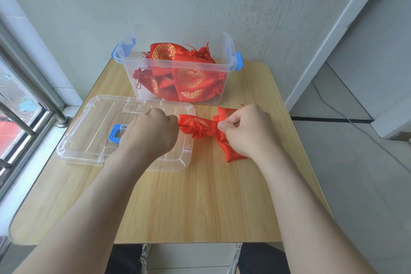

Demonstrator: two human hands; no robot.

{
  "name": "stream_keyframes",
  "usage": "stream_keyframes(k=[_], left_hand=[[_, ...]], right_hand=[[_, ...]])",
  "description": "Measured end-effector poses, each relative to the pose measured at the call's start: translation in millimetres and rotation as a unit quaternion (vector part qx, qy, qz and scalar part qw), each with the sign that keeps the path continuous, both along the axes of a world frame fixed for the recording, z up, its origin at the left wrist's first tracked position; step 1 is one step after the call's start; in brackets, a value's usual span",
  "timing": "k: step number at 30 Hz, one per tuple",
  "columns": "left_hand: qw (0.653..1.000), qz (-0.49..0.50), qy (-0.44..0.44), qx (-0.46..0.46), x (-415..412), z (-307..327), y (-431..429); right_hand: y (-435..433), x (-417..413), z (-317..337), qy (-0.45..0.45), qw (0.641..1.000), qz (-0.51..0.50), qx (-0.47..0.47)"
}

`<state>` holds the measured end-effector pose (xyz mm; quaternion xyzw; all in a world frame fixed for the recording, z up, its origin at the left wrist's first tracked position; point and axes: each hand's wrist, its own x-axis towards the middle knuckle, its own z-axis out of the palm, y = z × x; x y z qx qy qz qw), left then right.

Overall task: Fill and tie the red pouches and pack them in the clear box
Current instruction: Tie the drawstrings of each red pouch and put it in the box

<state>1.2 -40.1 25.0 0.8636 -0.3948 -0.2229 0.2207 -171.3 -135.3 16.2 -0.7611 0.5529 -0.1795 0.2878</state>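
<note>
A red pouch [196,124] with gold print lies between my hands, its mouth gathered into a ruffle facing me. My left hand [153,132] is closed on one end of its drawstring, and my right hand [246,130] pinches the other end; the string is stretched taut. Under my right hand lies another red pouch [233,151], partly hidden. The clear box [178,66] with blue latches stands at the back of the table, holding several tied red pouches [191,78].
The clear lid [93,131] with a blue handle lies flat on the wooden table [189,207], under my left wrist. A window with metal bars runs along the left. The wall is close behind the box. Floor and a cable lie to the right.
</note>
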Motion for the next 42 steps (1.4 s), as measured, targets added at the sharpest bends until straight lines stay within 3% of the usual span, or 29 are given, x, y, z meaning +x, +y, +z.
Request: stream_keyframes(k=[4, 9, 15, 21, 28, 36, 42], left_hand=[[0.999, -0.019, -0.012, 0.049, 2, -7, -3], [0.994, -0.027, 0.031, 0.105, 7, -7, -2], [0.982, -0.076, 0.064, 0.162, 2, 2, 3], [0.992, -0.082, 0.011, 0.1, 0, -9, -1], [0.967, -0.226, -0.071, 0.091, -2, -14, 1], [0.956, -0.274, -0.053, 0.093, -3, -13, -1], [0.971, -0.239, -0.016, 0.005, -7, -8, -3]], right_hand=[[2, 3, -5, 0.059, 0.998, 0.017, -0.008], [5, 0, -5, -0.008, 0.989, 0.068, 0.134], [12, 6, 2, 0.073, 0.978, 0.137, 0.143], [18, 14, 1, 0.108, 0.975, 0.149, 0.125], [19, 11, -6, 0.124, 0.975, 0.173, 0.061], [18, 8, -3, 0.102, 0.984, 0.145, 0.025], [14, 8, -1, 0.061, 0.993, 0.101, -0.009]])
